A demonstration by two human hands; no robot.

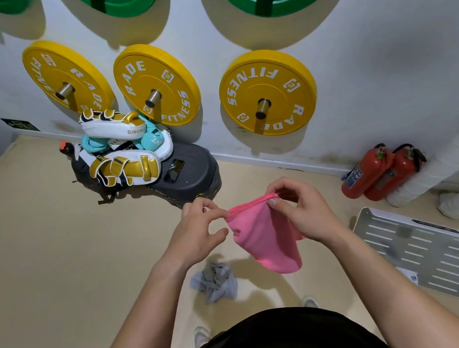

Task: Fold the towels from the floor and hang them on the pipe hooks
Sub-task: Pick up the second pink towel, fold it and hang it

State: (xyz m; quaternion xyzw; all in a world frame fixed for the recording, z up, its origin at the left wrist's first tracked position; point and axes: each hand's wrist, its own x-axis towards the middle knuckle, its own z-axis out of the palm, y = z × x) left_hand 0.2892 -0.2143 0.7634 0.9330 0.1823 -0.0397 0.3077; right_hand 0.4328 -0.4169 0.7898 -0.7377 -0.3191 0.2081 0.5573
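Far left against the wall, boxing pads [118, 148] stacked on a dark base [190, 176]; lower down on the beige floor [42, 259], grey towel [214, 282] lying crumpled. Left hand [201, 233], grip pinched on the left end of the pink towel [266, 236], held up in the air and sagging. Right hand [301, 211], grip clamped on that towel's right end; further right, two red fire extinguishers [381, 171] beside a white pipe [440, 170].

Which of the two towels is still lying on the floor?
The grey towel, crumpled on the floor; the pink towel is held up by both hands.
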